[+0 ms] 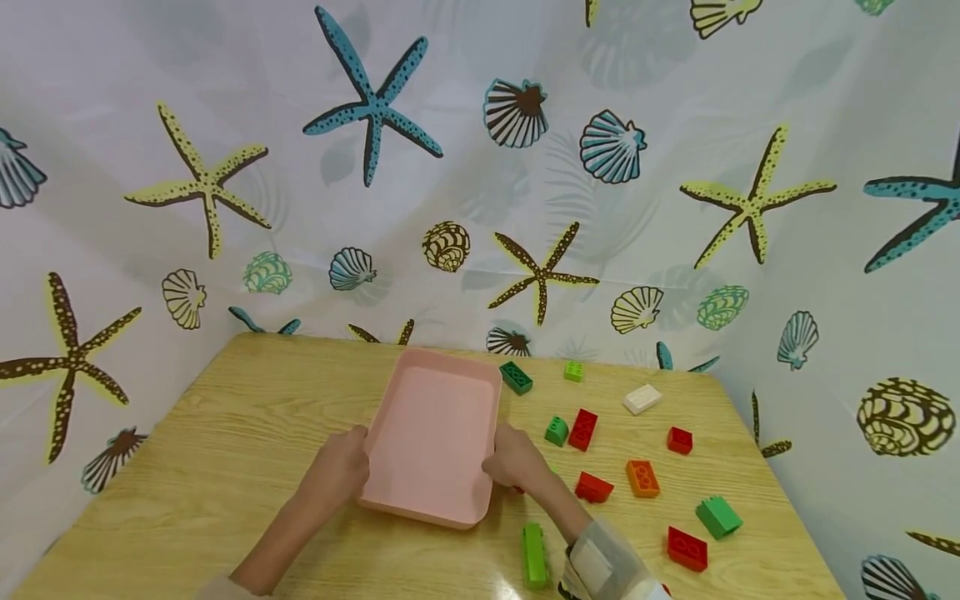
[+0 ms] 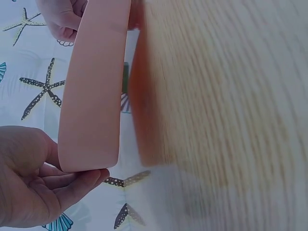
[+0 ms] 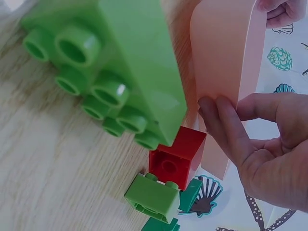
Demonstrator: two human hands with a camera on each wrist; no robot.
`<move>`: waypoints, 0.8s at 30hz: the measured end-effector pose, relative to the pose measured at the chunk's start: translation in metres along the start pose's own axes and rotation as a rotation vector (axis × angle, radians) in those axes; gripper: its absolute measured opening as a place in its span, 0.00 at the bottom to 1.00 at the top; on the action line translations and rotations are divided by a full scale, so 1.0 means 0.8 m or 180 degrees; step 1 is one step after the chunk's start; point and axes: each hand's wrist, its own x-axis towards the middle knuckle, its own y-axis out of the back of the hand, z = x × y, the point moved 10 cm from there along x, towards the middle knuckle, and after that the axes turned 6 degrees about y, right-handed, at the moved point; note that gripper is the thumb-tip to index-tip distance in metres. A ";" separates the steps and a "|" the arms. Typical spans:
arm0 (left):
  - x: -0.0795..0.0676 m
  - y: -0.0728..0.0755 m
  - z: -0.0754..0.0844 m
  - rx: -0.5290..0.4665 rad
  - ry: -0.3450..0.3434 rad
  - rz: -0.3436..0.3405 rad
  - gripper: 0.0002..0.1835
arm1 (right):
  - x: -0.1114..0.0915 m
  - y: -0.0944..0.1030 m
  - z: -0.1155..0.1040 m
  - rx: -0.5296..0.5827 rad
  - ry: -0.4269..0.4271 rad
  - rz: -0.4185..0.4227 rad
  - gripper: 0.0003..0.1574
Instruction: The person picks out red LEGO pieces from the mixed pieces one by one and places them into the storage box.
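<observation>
A shallow pink tray [image 1: 431, 442] is held between both hands near the middle of the table. My left hand [image 1: 347, 461] grips its left side, with the thumb at the rim and the fingers underneath in the left wrist view, where a gap shows between tray and tabletop. On the opposite side, my right hand [image 1: 512, 457] pinches the rim, fingers along the outer wall [image 3: 219, 53] in the right wrist view. No bricks show inside the tray. Close to the right forearm lie a long light-green brick [image 1: 535, 557] and a red brick [image 1: 595, 487].
Scattered over the table's right half are several toy bricks, among them an orange brick [image 1: 642, 479], a white brick [image 1: 642, 399], a green brick [image 1: 718, 517] and a dark-green brick [image 1: 516, 377]. A patterned curtain [image 1: 465, 183] encloses the wooden table [image 1: 277, 392] at the back and sides.
</observation>
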 end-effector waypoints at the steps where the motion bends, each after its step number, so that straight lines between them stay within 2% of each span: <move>1: -0.001 0.000 0.001 -0.0006 -0.0014 0.0000 0.14 | -0.001 0.000 -0.001 0.0000 0.0020 0.0003 0.04; 4: -0.005 0.003 0.003 -0.0041 -0.0078 0.0036 0.14 | -0.005 0.001 -0.003 -0.0027 0.0060 0.0009 0.04; 7: -0.009 0.004 0.004 -0.0130 -0.0122 0.0082 0.08 | -0.008 0.002 -0.005 -0.0058 0.0091 0.0013 0.05; 13: -0.016 0.000 -0.002 -0.0319 0.0012 0.0031 0.05 | -0.013 0.002 -0.006 -0.0133 0.0042 -0.0006 0.06; 24: -0.021 -0.013 -0.013 -0.0301 0.0136 -0.0129 0.03 | -0.023 -0.002 -0.006 -0.0162 -0.0082 -0.0030 0.07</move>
